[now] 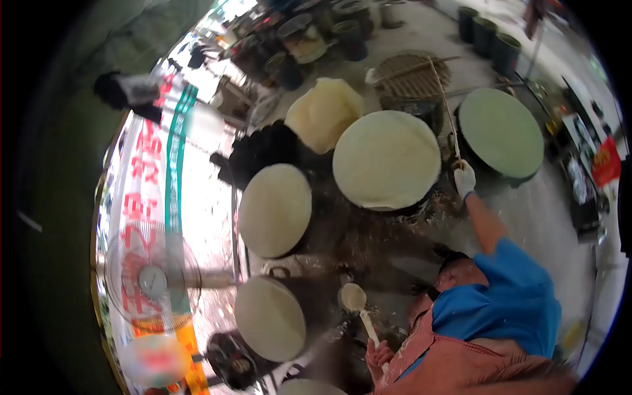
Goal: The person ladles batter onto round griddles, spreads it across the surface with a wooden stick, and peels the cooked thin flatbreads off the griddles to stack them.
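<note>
My right hand (465,178), in a white glove, is closed around a long thin wooden stick (447,108), which reaches up past the round griddles. My left hand (378,356) is bare and wrapped round the pale handle of a ladle (353,297). Pale batter appears to fill the ladle's bowl. Near the gloved hand, a large round pale flatbread (387,160) covers one griddle, and a greenish sheet (501,133) lies on another. Two more pale rounds, an upper one (275,210) and a lower one (270,318), lie to the left of the ladle.
A thin folded flatbread (324,113) rests beyond the middle griddle, near a round woven rack (413,74). A standing fan (153,281) is at the left before a printed banner (141,197). Dark buckets (484,34) and pots stand at the far side.
</note>
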Demonstrator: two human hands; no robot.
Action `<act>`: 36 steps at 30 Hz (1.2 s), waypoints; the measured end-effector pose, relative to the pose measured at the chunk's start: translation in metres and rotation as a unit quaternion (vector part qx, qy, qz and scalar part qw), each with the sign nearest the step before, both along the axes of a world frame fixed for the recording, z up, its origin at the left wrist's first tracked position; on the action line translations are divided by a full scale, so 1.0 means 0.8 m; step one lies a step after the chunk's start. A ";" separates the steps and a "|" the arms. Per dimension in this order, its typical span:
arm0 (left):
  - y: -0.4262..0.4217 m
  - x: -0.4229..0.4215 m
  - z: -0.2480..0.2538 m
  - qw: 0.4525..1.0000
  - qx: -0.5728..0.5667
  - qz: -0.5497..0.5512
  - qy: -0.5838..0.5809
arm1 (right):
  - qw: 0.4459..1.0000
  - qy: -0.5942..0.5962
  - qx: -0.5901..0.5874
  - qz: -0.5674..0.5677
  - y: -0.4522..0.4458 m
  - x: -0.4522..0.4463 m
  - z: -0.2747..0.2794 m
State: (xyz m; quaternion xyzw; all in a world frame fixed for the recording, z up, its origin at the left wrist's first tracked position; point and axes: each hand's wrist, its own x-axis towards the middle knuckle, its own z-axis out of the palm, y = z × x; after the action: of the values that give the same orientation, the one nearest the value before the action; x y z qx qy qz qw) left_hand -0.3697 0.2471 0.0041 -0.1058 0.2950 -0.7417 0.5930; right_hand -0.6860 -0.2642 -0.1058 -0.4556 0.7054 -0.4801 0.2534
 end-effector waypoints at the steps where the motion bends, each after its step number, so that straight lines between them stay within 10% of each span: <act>1: -0.003 0.004 0.000 1.000 0.011 -0.005 -0.005 | 1.000 0.007 0.010 -0.025 -0.007 -0.008 0.012; 20: -0.161 -0.122 0.134 0.979 0.142 0.143 -0.017 | 1.000 -0.017 -0.008 0.016 -0.154 -0.025 -0.024; 24: -0.152 -0.131 0.107 0.976 0.147 0.157 -0.033 | 0.967 0.053 -0.070 0.238 -0.016 -0.001 0.040; 26: -0.142 -0.125 0.084 0.975 0.155 0.146 -0.063 | 0.860 0.081 -0.043 0.503 0.060 0.005 0.023; 30: -0.079 -0.089 0.020 0.902 0.242 -0.026 -0.357 | 0.894 0.073 -0.017 0.442 0.101 0.091 0.011; 32: -0.129 -0.108 0.088 0.987 0.073 0.144 -0.017 | 0.912 0.006 0.094 0.399 0.109 0.121 0.020; 36: -0.072 -0.072 0.063 0.992 0.058 0.114 0.011 | 0.919 0.066 0.066 0.384 0.123 0.176 0.029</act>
State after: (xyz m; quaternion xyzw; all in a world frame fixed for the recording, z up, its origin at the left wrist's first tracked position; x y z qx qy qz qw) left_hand -0.4273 0.1893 0.0543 -0.1126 0.3303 -0.6498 0.6753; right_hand -0.5450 -0.1660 -0.0827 -0.7041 0.5216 -0.2673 0.4009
